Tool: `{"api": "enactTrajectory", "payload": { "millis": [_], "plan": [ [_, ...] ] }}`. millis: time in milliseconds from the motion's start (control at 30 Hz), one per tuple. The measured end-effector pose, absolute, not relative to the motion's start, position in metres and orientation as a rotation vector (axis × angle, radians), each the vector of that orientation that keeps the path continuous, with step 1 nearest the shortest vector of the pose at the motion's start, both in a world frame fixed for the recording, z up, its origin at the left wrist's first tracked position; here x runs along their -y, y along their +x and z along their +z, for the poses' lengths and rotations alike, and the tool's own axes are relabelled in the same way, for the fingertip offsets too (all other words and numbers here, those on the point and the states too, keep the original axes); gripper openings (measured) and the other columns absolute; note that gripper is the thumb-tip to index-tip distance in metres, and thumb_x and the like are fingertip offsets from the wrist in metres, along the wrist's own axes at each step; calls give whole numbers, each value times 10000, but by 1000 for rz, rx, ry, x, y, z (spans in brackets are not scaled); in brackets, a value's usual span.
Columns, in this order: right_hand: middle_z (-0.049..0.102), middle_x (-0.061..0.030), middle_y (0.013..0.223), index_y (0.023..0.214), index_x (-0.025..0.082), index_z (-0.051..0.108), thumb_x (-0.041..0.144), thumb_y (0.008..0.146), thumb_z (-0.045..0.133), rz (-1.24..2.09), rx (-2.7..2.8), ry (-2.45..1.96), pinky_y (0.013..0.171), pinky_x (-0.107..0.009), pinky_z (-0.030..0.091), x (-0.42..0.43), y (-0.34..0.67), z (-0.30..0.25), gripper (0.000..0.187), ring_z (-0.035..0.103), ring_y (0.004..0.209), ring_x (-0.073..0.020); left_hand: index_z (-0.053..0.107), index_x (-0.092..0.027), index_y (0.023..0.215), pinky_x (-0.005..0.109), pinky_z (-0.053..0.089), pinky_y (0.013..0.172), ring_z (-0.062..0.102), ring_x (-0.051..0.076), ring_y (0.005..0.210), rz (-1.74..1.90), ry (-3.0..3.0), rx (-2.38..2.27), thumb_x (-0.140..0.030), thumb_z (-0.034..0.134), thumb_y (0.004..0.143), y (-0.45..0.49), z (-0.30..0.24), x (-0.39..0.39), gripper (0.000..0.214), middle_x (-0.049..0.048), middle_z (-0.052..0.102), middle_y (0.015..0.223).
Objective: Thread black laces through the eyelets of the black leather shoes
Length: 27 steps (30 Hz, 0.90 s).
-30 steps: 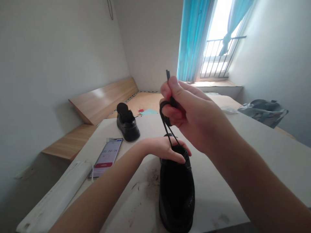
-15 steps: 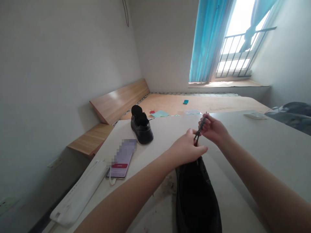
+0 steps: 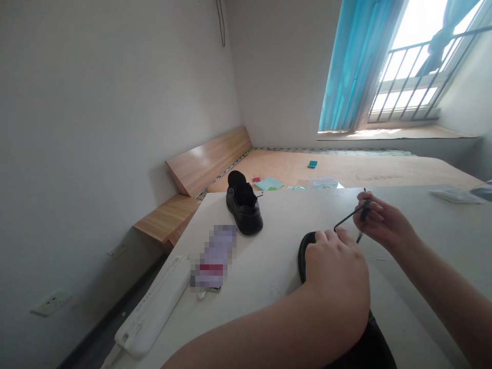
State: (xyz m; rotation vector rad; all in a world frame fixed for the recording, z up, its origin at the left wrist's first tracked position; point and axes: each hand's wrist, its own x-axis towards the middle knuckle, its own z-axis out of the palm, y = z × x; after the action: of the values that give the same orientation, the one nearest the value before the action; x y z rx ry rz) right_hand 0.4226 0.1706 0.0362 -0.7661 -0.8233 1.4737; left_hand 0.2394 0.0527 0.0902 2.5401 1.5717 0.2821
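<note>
A black shoe lies on the white table, its toe part showing past my left hand. That hand bends over the shoe's front with its fingers curled down onto it, hiding the lacing area; the fingertips are out of sight. A dark shoelace runs taut from beside the left fingers up to my right hand. The right hand is closed around the lace, and a loose end hangs below it. The matching black shoe stands apart at the table's far left, heel towards me.
A phone and a white power strip lie along the table's left side. Beyond the far edge, a wooden bed board carries paper and plastic packets. A flat clear packet rests at the far right.
The view has swung left. My left hand has turned over and come down across the shoe's front; my right hand has drawn the lace out to the right, apart from the left.
</note>
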Motion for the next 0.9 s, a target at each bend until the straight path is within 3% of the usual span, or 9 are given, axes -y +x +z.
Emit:
{"api": "enactTrajectory", "payload": {
  "millis": [133, 300, 367, 467, 533, 600, 700, 800, 900],
  "plan": [
    [258, 93, 496, 700, 216, 487, 200, 880, 539, 1460, 809, -747, 378, -158, 296, -169, 417, 40, 188, 101, 380, -58, 568, -41, 1174, 334, 517, 771, 576, 255, 999, 146, 2503, -1482, -123, 459, 886, 235, 94, -55, 319, 154, 619, 1087],
    [426, 72, 595, 765, 228, 521, 203, 875, 547, 1487, 782, -709, 405, -108, 367, -163, 408, 60, 116, 272, 388, -35, 671, -148, 985, 456, 459, 899, 550, 299, 1044, 320, 2387, -1272, -433, 431, 903, 226, 90, -70, 382, 130, 639, 1042],
    [443, 69, 588, 774, 227, 536, 221, 865, 568, 1530, 776, -755, 428, -114, 407, -165, 409, 58, 96, 317, 388, -32, 656, -181, 858, 415, 456, 868, 561, 254, 956, 364, 2234, -1110, -493, 445, 877, 224, 88, -79, 377, 80, 625, 962],
    [496, 51, 561, 767, 209, 559, 235, 831, 617, 1589, 758, -899, 389, -150, 415, -175, 414, 40, 90, 394, 381, -46, 560, -175, 741, 276, 426, 675, 484, 135, 686, 517, 1893, -956, -465, 390, 897, 219, 92, -90, 371, 2, 503, 733],
    [587, 13, 610, 759, 203, 568, 217, 813, 628, 1590, 736, -989, 368, -175, 421, -183, 419, 25, 82, 483, 409, -75, 512, -180, 729, 243, 370, 606, 389, 106, 597, 624, 1697, -915, -408, 367, 914, 213, 100, -95, 328, -29, 405, 652],
    [645, -15, 678, 747, 205, 569, 177, 800, 611, 1582, 722, -1030, 406, -215, 475, -187, 424, 16, 74, 569, 472, -113, 489, -182, 719, 245, 378, 641, 400, 105, 601, 663, 1588, -868, -381, 387, 922, 206, 111, -98, 302, -30, 427, 654],
    [665, -32, 754, 726, 215, 555, 146, 791, 578, 1595, 739, -1016, 562, -298, 561, -187, 425, 17, 98, 654, 630, -164, 447, -175, 694, 291, 429, 831, 582, 130, 752, 649, 1411, -713, -337, 380, 949, 197, 126, -101, 309, 20, 602, 782],
    [628, -18, 740, 739, 216, 545, 169, 802, 592, 1603, 786, -986, 605, -316, 554, -183, 419, 27, 91, 628, 641, -156, 392, -182, 703, 334, 437, 916, 661, 153, 867, 705, 1235, -638, -312, 344, 972, 194, 135, -101, 303, 75, 687, 909],
    [442, 46, 573, 721, 225, 510, 205, 810, 607, 1543, 833, -946, 494, -256, 462, -180, 419, 37, 133, 458, 478, -101, 423, -179, 726, 333, 450, 916, 662, 162, 948, 745, 1233, -697, -319, 359, 971, 188, 141, -100, 290, 93, 702, 1009]
  ]
}}
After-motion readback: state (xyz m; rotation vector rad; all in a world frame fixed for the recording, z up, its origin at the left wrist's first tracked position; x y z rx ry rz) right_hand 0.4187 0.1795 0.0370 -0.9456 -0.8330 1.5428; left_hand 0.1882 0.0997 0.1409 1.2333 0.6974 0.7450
